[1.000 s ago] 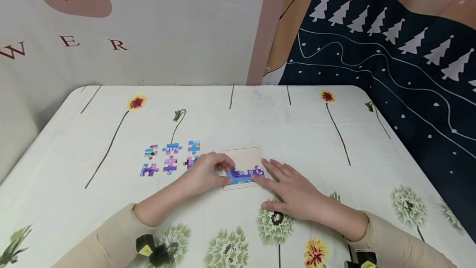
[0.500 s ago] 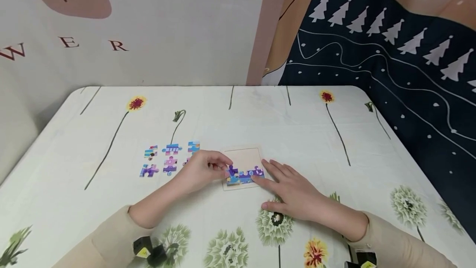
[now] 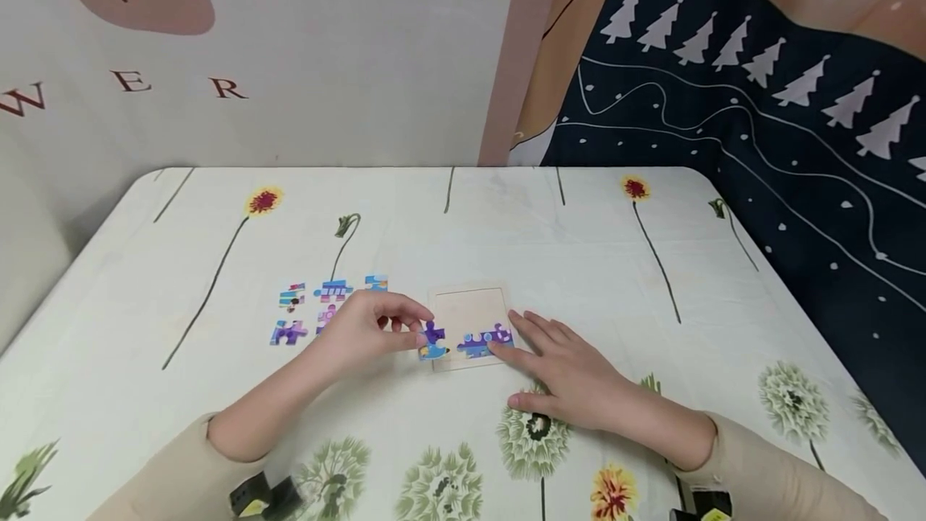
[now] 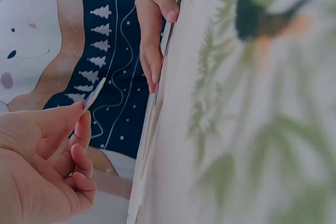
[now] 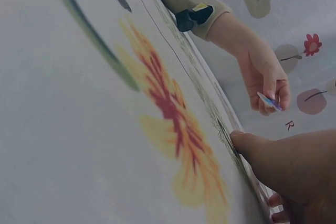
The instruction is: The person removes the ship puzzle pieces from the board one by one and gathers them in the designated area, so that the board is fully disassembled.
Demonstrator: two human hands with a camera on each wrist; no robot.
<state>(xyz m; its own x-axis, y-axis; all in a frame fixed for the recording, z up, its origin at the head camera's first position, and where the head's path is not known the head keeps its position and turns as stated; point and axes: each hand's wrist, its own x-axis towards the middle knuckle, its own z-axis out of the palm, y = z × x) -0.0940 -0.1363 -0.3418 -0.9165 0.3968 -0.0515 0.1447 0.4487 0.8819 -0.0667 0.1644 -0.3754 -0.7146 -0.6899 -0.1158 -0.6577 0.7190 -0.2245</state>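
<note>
My left hand (image 3: 365, 334) pinches a purple, blue and yellow jigsaw piece (image 3: 433, 342) between thumb and forefinger, over the left edge of a square wooden puzzle tray (image 3: 472, 308). In the left wrist view the piece (image 4: 94, 94) appears thin and tilted, raised off the table. Joined purple and blue jigsaw pieces (image 3: 479, 343) lie along the tray's bottom right. My right hand (image 3: 571, 368) lies flat with fingers spread, its index fingertip on these joined pieces and its thumb on the cloth. The other right fingers reach along the tray's right side.
Several loose jigsaw pieces (image 3: 333, 290) lie in rows left of the tray, partly hidden behind my left hand. A white flower-printed cloth (image 3: 579, 256) covers the table. Printed hangings (image 3: 347, 55) rise behind the table and along its right side.
My left hand has lifted the purple and blue piece away from the left end of the joined pieces and carried it left, leaving a gap. The right hand has stayed in place.
</note>
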